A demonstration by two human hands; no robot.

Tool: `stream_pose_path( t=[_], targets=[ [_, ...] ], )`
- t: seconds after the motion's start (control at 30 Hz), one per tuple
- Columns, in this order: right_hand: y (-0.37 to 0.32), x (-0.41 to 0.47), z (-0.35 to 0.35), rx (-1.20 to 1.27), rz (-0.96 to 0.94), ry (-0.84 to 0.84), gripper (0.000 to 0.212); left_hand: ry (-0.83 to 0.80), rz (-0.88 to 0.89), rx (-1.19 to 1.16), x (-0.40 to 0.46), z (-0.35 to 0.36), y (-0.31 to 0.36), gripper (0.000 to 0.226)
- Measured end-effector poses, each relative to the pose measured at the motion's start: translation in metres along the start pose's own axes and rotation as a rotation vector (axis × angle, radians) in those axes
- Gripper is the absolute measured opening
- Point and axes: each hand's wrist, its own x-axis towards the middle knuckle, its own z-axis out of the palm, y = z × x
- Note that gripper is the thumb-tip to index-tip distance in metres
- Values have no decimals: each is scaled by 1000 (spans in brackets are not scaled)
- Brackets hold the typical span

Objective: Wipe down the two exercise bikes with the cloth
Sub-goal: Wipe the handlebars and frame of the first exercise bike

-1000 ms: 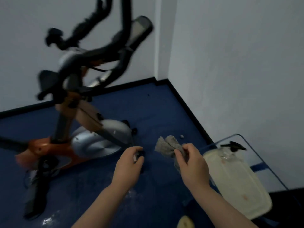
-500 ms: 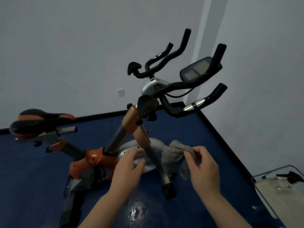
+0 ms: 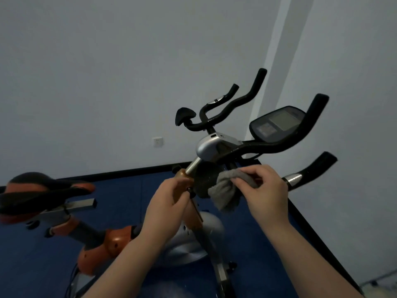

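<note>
Grey terry cloth (image 3: pixel 225 193) hangs bunched from the right hand (image 3: pixel 265 193), thumb + fingertips pinching its top edge, just below the bike's (image 3: pixel 120 239) handlebar stem, by the dark round knob (image 3: pixel 205 179). Left hand (image 3: pixel 165 208) sits in front of the bronze post (image 3: pixel 182 175), fingers curled; whether it touches the post or clamps anything I can't tell.

Judgement: step in hand = readying the cloth before the 1st wipe. Spread it flat over the palm w/ both hands rather than a wad, then go top-down: handlebars (image 3: pixel 279 145), silver housing (image 3: pixel 211 145), post, saddle (image 3: pixel 40 192).

In the way: the console (image 3: pixel 277 123) sits between the bars, so go light on its screen; knob + bar ends could snag the cloth. 2nd bike not in view. Blue floor (image 3: pixel 120 203) around, wall socket (image 3: pixel 158 142) well behind.
</note>
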Motion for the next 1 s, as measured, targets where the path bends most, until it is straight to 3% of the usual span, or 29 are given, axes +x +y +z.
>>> stream_pose_path(
  t=[0.13,0.27,0.43,0.6,0.77,0.83,0.93,1.0],
  targets=[
    [0,32,42,-156,-79,-44,14,31,-48,-149,27,1,-8,17],
    [7,20,74,-399,-78,-64,17,-40,-116,-201,57,7,-24,25],
    [8,-6,84,-551,-101,-90,46,-175,-83,-270,99,17,-41,22],
    [-17,0,104,-774,-2,-22,27,-401,72,-355,112,21,-47,27],
    [-35,-16,100,-851,-54,-233,20,-545,108,-462,134,18,-62,26],
    [-38,-8,97,-793,28,-142,22,-593,106,-482,142,17,-65,26],
    [-40,11,116,-755,168,149,22,-648,83,-511,147,13,-66,29],
    [-39,9,135,-822,221,171,22,-666,41,-530,149,11,-67,30]
  ],
)
